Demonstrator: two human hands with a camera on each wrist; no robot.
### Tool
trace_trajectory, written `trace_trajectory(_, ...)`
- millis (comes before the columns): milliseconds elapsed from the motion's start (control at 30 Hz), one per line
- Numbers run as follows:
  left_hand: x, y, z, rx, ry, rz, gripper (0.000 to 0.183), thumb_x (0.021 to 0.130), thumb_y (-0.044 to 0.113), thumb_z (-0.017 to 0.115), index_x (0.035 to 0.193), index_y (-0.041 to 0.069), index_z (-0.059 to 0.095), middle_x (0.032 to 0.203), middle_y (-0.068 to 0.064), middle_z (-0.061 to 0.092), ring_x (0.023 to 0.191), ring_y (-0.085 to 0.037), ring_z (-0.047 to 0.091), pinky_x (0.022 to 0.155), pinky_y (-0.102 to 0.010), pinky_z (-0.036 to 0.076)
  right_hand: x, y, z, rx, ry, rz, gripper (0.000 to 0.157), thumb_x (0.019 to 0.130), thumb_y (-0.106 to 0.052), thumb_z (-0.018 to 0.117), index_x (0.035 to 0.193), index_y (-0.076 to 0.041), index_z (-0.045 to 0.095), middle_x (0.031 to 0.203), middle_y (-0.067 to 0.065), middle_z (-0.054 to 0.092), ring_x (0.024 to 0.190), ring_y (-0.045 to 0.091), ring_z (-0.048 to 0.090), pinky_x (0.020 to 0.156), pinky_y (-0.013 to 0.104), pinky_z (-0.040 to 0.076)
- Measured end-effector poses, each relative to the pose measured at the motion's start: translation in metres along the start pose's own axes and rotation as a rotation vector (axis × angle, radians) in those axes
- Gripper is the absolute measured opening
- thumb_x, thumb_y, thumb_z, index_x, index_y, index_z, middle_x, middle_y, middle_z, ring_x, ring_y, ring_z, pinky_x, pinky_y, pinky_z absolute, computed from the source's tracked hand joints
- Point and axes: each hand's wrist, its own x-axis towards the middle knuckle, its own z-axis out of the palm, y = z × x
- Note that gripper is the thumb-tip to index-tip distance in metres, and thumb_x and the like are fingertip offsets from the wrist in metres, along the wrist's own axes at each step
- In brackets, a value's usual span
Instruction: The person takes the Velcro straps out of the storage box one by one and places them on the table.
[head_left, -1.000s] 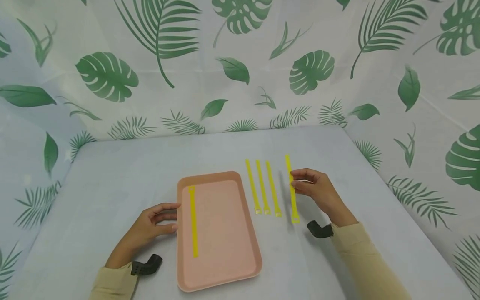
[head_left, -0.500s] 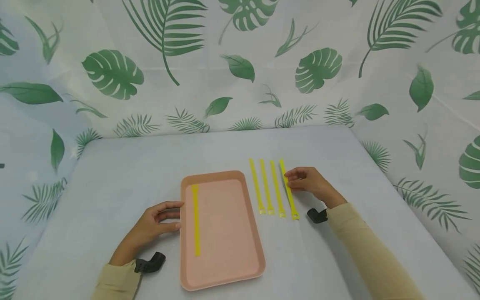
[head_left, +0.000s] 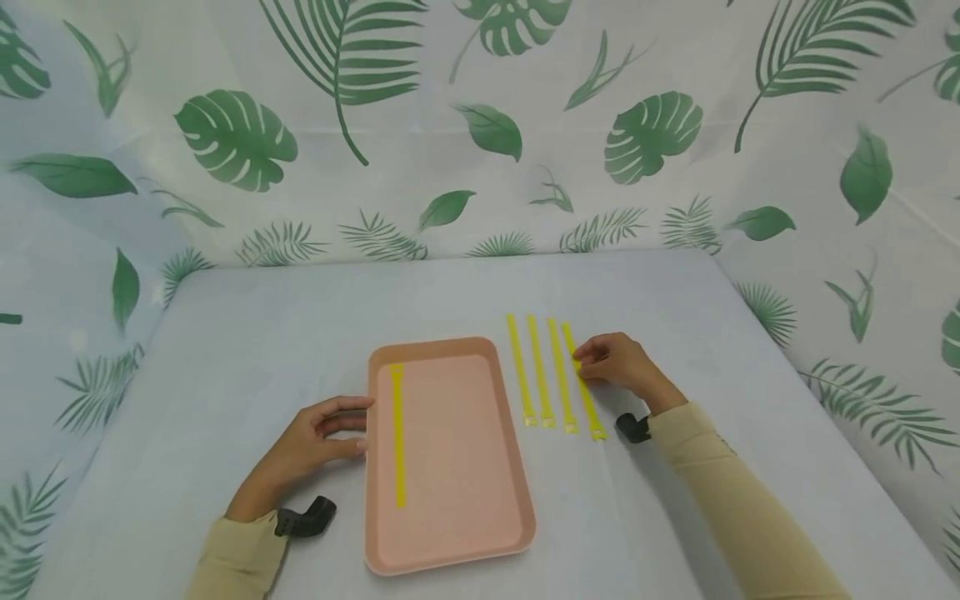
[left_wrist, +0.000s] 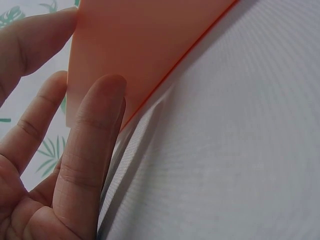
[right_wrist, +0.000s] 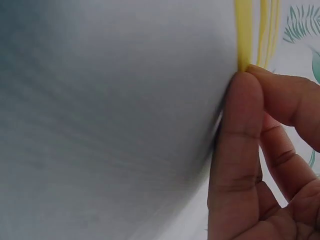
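In the head view, my right hand (head_left: 621,365) pinches a yellow cable strap (head_left: 587,402) between thumb and fingertips. This strap lies slightly aslant, its slotted end toward me. The right wrist view shows the same strap (right_wrist: 243,35) coming out above the pinch. To its left, three matching straps (head_left: 540,375) lie side by side on the table. A pink tray (head_left: 465,467) stands left of them, with one yellow strap (head_left: 400,442) lying lengthwise near its left side. My left hand (head_left: 318,437) touches the tray's left edge with extended fingers; its thumb (left_wrist: 92,115) is against the tray wall.
A pale cloth covers the table (head_left: 270,333). Leaf-printed fabric (head_left: 420,142) stands at the back and along both sides. Each wrist wears a black camera mount, such as the left one (head_left: 309,518).
My right hand has brought the held strap leftward and down beside the three others. My left hand stays at the tray. The head view has shifted slightly.
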Motion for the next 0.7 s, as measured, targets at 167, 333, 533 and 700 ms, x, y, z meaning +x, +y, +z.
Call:
trace_trajectory(167, 0.001, 0.0, -0.002, 0.001, -0.01, 0.007, 0.057, 0.095, -0.005, 0.079, 0.144, -0.019, 0.054, 0.13, -0.039, 0.067, 0.112, -0.006, 0.073, 0.091, -0.024, 0.063, -0.003, -0.009, -0.002, -0.042, -0.009, -0.002, 0.025, 0.094, 0.0, 0.078, 0.117, 0.007, 0.073, 0.096, 0.007, 0.068, 0.08, 0.015, 0.067, 0.074, 0.027, 0.063)
trace_trajectory(333, 0.001, 0.0, -0.004, -0.013, -0.015, 0.009, 0.057, 0.096, -0.003, 0.079, 0.145, -0.018, 0.054, 0.13, -0.039, 0.066, 0.112, -0.006, 0.073, 0.091, -0.024, 0.063, -0.008, -0.02, -0.003, -0.054, -0.009, -0.062, 0.026, 0.099, -0.001, 0.073, 0.122, 0.009, 0.071, 0.096, 0.009, 0.068, 0.082, 0.018, 0.072, 0.076, 0.033, 0.066)
trace_trajectory(533, 0.002, 0.0, -0.005, -0.033, -0.017, -0.013, 0.058, 0.096, -0.003, 0.079, 0.146, -0.017, 0.054, 0.132, -0.038, 0.066, 0.113, -0.007, 0.073, 0.091, -0.028, 0.064, -0.013, -0.035, 0.001, -0.037, -0.024, -0.184, 0.029, 0.101, -0.003, 0.074, 0.127, 0.01, 0.07, 0.1, 0.009, 0.066, 0.095, 0.029, 0.075, 0.079, 0.037, 0.068)
trace_trajectory(700, 0.003, 0.002, -0.006, -0.027, -0.011, -0.039, 0.06, 0.095, -0.001, 0.081, 0.147, -0.016, 0.055, 0.134, -0.037, 0.066, 0.112, -0.006, 0.072, 0.091, -0.027, 0.064, -0.016, -0.048, 0.006, -0.026, -0.018, -0.307, 0.028, 0.101, -0.003, 0.075, 0.126, 0.009, 0.071, 0.107, 0.015, 0.069, 0.095, 0.036, 0.074, 0.076, 0.039, 0.068)
